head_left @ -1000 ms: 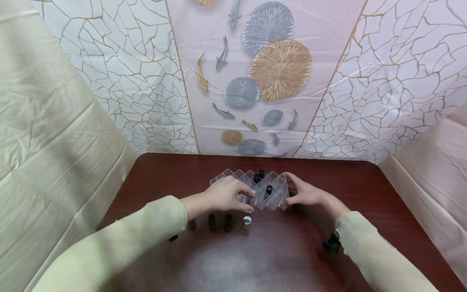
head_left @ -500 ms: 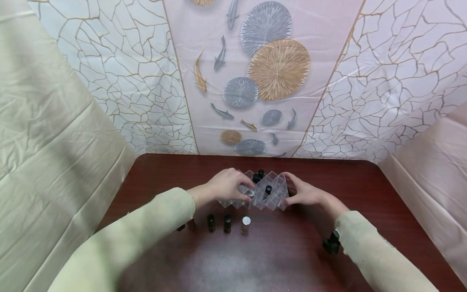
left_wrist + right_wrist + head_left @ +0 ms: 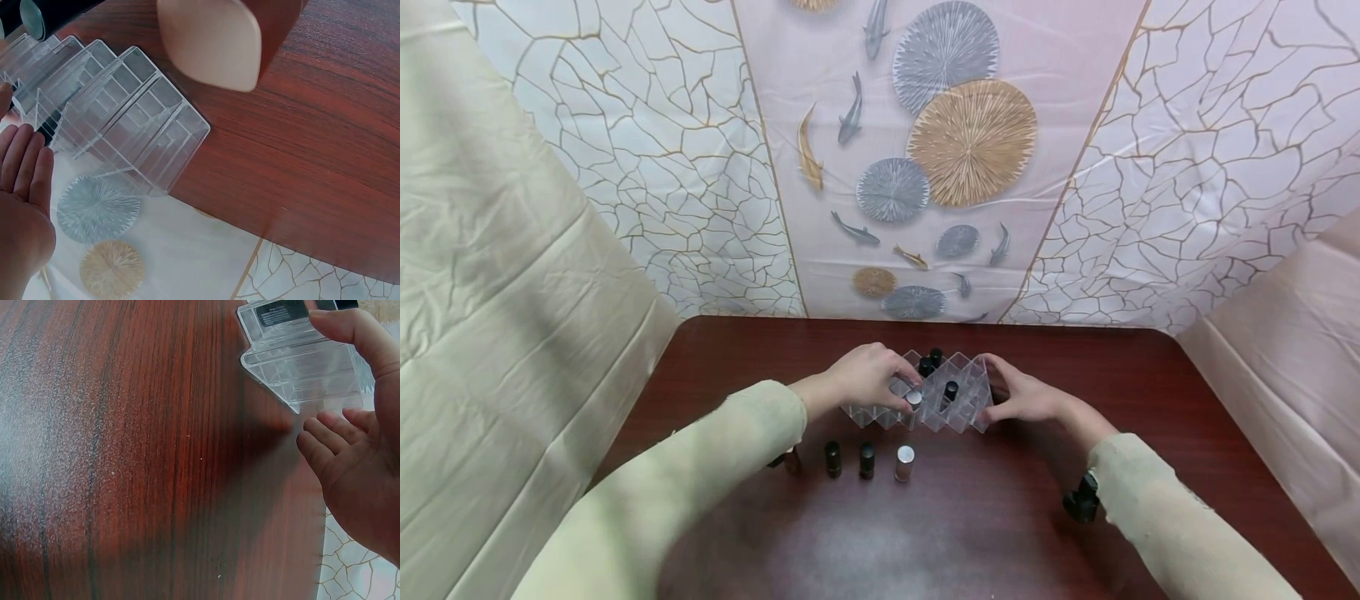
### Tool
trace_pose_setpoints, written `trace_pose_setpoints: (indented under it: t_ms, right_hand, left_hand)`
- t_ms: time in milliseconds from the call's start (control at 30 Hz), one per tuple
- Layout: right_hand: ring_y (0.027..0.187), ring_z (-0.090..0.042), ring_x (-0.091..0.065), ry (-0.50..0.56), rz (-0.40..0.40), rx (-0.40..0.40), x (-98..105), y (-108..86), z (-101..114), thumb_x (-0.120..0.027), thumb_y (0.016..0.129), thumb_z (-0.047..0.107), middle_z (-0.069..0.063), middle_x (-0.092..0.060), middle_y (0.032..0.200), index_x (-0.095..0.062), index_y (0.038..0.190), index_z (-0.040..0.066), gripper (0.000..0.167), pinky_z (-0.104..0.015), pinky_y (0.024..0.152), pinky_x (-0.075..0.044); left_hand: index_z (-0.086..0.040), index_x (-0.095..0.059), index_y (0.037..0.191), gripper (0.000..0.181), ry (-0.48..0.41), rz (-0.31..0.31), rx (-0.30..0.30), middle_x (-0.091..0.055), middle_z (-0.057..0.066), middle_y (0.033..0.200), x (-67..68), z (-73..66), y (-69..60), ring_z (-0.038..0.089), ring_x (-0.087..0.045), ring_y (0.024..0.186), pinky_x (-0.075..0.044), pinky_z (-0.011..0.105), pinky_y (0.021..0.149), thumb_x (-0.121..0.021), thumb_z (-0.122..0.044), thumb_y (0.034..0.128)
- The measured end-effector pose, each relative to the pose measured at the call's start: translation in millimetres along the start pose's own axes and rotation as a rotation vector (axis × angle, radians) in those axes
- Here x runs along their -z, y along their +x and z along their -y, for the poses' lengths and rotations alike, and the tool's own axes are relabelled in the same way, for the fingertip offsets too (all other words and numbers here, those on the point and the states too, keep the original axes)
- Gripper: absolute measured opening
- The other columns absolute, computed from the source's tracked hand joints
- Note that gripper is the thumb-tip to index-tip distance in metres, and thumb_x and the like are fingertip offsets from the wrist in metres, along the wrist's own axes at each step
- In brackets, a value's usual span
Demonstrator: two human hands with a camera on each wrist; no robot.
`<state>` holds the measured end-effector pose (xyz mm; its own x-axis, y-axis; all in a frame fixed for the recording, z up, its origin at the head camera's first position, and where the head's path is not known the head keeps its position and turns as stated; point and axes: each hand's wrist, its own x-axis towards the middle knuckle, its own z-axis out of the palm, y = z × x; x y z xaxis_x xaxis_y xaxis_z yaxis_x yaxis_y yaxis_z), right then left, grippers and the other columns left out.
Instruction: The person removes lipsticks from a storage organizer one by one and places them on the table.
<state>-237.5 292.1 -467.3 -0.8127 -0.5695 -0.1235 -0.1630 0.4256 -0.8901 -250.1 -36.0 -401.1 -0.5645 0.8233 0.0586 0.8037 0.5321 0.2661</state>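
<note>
A clear plastic organizer with zigzag edges (image 3: 966, 383) sits toward the back of the table. Over its left part my left hand (image 3: 868, 379) has thumb and fingers round a silver-capped tube (image 3: 913, 399) at one of the compartments; how deep the tube sits is hidden. In the left wrist view the left hand (image 3: 25, 206) shows beside the organizer (image 3: 125, 112). My right hand (image 3: 1026, 396) grips the organizer's right end, thumb in front; in the right wrist view, that hand (image 3: 362, 450) is against the clear plastic (image 3: 306, 369). Black-capped tubes (image 3: 951, 391) stand in the organizer.
In front of the organizer, a silver-capped tube (image 3: 905, 463) and two dark tubes (image 3: 867, 460) (image 3: 832, 458) stand in a row. A brown tube (image 3: 793, 462) is partly behind the left sleeve. Patterned cloth (image 3: 895, 192) hangs behind the table.
My left hand has moved slightly back with the silver-capped tube, from the organizer's front edge to over its compartments. The right hand stays at the organizer's end.
</note>
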Motion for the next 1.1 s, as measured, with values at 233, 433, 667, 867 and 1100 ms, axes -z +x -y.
trace_pose_setpoints:
  t_ms: [233, 433, 667, 867, 1100]
  right_hand:
    - [0.154, -0.058, -0.025, 0.011, 0.004, 0.007, -0.7, -0.4, 1.6, -0.08, 0.087, 0.002, -0.043, -0.033, 0.16, -0.012, 0.159, -0.013, 0.1, -0.067, 0.123, -0.026]
    - [0.153, -0.058, -0.026, 0.019, 0.005, 0.01, -1.2, -0.4, 2.3, -0.08, 0.087, 0.002, -0.042, -0.034, 0.16, -0.013, 0.159, -0.012, 0.099, -0.067, 0.122, -0.026]
    - [0.155, -0.057, -0.024, 0.008, 0.0, 0.003, -0.6, -1.5, 3.1, -0.08, 0.088, 0.002, -0.042, -0.032, 0.161, -0.012, 0.16, -0.012, 0.1, -0.066, 0.123, -0.025]
    - [0.154, -0.058, -0.024, -0.008, -0.001, 0.007, 0.0, -1.6, 3.4, -0.08, 0.088, 0.002, -0.042, -0.032, 0.161, -0.013, 0.159, -0.012, 0.099, -0.067, 0.122, -0.026]
    - [0.153, -0.058, -0.025, -0.019, -0.004, 0.0, -0.1, -1.4, 3.9, -0.081, 0.088, 0.004, -0.042, -0.032, 0.161, -0.012, 0.16, -0.012, 0.101, -0.067, 0.122, -0.027]
  left_hand:
    - [-0.019, -0.081, 0.125, 0.043, -0.008, 0.031, 0.033, -0.079, -0.007, 0.12, -2.7, 0.9, 2.8, 0.013, -0.074, 0.111, -0.058, 0.035, 0.098, -0.091, -0.037, 0.0872]
    - [-0.019, -0.081, 0.127, 0.043, -0.021, 0.046, 0.042, -0.079, -0.007, 0.122, -5.9, 2.0, 4.0, 0.013, -0.073, 0.113, -0.057, 0.036, 0.099, -0.089, -0.037, 0.0889]
    - [-0.015, -0.082, 0.121, 0.037, -0.09, 0.017, 0.015, -0.081, -0.005, 0.115, -11.2, 5.9, 7.0, 0.014, -0.075, 0.105, -0.058, 0.033, 0.092, -0.091, -0.029, 0.0874]
    - [-0.019, -0.084, 0.118, 0.032, -0.079, 0.005, 0.028, -0.081, -0.008, 0.109, -15.2, 6.8, 10.3, 0.008, -0.074, 0.1, -0.057, 0.027, 0.089, -0.091, -0.028, 0.0873]
    - [-0.018, -0.084, 0.116, 0.029, -0.119, 0.002, 0.047, -0.081, -0.008, 0.106, -14.4, 3.8, 9.8, 0.008, -0.074, 0.099, -0.058, 0.028, 0.087, -0.09, -0.025, 0.0889]
